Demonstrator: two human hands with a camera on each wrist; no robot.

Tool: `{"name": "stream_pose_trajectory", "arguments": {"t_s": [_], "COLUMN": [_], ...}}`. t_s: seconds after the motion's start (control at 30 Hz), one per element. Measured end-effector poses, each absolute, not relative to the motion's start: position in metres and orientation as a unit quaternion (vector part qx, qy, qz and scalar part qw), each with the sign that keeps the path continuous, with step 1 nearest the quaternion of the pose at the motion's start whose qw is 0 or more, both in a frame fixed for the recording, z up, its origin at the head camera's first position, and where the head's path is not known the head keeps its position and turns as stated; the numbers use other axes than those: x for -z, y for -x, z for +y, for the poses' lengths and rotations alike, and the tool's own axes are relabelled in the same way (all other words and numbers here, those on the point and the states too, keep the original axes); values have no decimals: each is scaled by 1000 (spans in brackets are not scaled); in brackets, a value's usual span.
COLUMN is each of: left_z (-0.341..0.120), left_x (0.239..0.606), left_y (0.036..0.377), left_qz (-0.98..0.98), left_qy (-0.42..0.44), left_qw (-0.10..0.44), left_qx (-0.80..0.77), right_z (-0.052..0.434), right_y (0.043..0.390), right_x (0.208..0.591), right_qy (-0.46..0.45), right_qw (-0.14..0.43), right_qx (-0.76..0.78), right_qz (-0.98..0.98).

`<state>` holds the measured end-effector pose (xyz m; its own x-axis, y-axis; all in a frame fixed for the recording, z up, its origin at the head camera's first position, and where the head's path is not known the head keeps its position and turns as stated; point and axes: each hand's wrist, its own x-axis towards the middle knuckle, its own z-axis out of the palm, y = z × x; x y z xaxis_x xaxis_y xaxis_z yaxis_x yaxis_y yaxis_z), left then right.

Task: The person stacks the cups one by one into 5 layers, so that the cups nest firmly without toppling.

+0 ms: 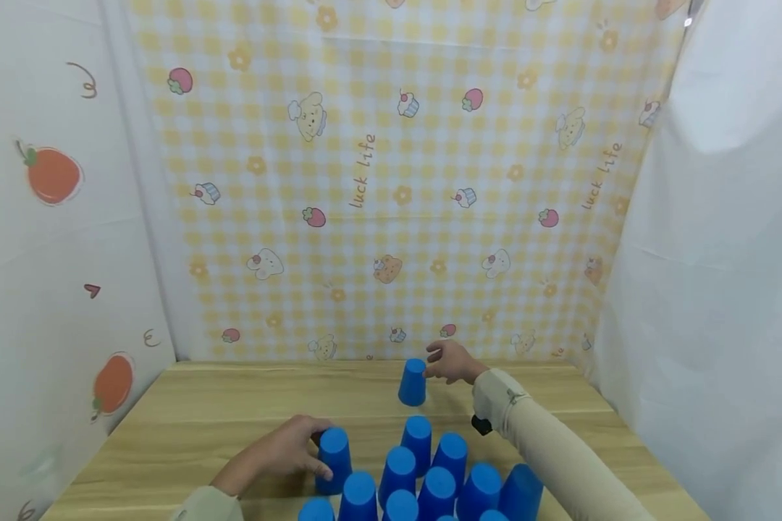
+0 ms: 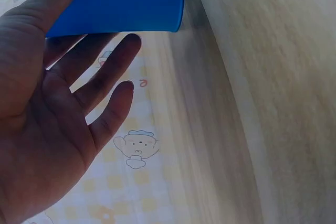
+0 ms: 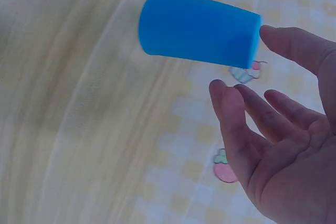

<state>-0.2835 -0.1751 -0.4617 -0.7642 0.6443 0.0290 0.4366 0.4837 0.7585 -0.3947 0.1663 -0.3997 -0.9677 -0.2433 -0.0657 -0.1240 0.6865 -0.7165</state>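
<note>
An upside-down blue plastic cup stands at the left of the group, and my left hand grips it with the thumb on the near side and fingers behind. In the left wrist view, the thumb lies over that cup, while the lower fingers stand free of it. Farther back, another inverted blue cup stands alone on the table. Beside its upper right my right hand is spread, holding nothing. The right wrist view shows loosely bent fingers close to this cup's narrow end.
Several more inverted blue cups crowd the near middle of the wooden table, some cut off by the frame. A patterned curtain hangs behind the table. White sheets close in both sides. A small black object shows by the right sleeve.
</note>
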Motion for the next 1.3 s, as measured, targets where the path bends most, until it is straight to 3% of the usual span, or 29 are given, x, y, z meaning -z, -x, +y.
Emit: {"name": "stream_pose_trajectory", "arguments": {"t_s": [0.27,0.77,1.07,1.3], "left_z": [-178,-175,-176,-158], "left_x": [460,465,465,462], "left_y": [283,286,290,302], "left_qz": [855,838,846,858], "left_qy": [-323,-321,-272,-219], "left_qw": [108,79,80,43], "left_qx": [-391,-435,-452,-463], "right_z": [176,191,186,190], "right_y": [374,333,324,315], "right_x": [379,375,386,388], "right_qy": [149,206,241,253], "right_qw": [85,106,116,123], "right_qx": [404,413,404,408], "right_qz": [898,881,875,869]}}
